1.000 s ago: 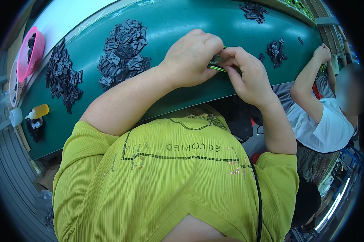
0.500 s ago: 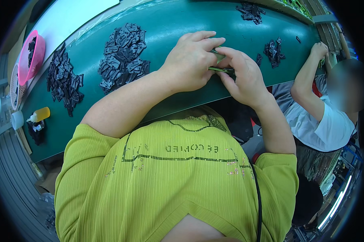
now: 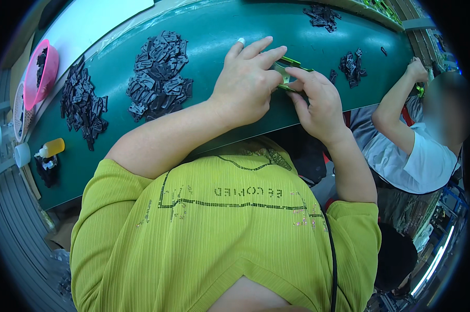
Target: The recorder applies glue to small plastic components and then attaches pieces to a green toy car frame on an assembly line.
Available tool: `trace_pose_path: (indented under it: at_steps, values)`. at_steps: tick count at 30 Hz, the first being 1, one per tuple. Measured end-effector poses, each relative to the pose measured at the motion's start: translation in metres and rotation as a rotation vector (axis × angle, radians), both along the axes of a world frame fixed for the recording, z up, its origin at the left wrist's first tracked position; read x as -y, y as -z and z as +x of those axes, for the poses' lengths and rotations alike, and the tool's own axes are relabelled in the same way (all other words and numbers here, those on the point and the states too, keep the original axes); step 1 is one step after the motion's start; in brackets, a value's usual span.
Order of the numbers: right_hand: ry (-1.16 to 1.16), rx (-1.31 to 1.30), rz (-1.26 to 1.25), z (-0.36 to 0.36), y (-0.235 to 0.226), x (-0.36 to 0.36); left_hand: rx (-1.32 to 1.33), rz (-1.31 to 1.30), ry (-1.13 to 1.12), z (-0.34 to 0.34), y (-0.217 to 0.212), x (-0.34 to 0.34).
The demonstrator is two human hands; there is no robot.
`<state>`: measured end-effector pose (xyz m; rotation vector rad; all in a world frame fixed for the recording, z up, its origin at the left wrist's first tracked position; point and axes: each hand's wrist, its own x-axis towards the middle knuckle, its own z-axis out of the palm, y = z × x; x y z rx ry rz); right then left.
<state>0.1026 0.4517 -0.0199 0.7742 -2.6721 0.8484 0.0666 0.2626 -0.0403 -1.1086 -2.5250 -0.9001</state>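
Observation:
Above the green tabletop (image 3: 219,31), both hands hold a small bright-green frame-like part (image 3: 286,79) with a paler inside. My left hand (image 3: 247,86) grips its left end, thumb side toward the part, with the other fingers reaching past it; one fingertip wears a white cover. My right hand (image 3: 317,104) pinches the right end between thumb and fingers. The fingers hide much of the part. Left of my left hand lies a big heap of flat black plastic pieces (image 3: 162,73).
More black pieces (image 3: 82,104) lie further left, beside a pink basket (image 3: 47,78) and a yellow bottle (image 3: 53,147). Smaller black piles (image 3: 353,67) sit to the right. There, a co-worker's hand (image 3: 416,71) is at the table edge, near a green part.
The green part has turned so more of its inside and its far edge show. My left fingers have spread and lifted; my right hand has shifted slightly. The co-worker's hand has moved a little.

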Motion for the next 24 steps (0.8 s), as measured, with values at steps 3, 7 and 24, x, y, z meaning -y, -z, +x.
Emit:
trace_pose_path:
  at_steps: [3, 7, 24]
  values:
    - [-0.016, -0.031, -0.023, -0.001, 0.002, 0.004, 0.052, -0.035, -0.032, 0.001, -0.003, 0.001]
    - [-0.020, -0.056, -0.025, 0.000, -0.001, 0.004, 0.128, -0.064, 0.006, -0.002, -0.009, 0.003]
    - [0.051, 0.315, -0.192, 0.000, -0.027, -0.016, 0.953, 0.604, 0.371, -0.009, -0.008, 0.007]
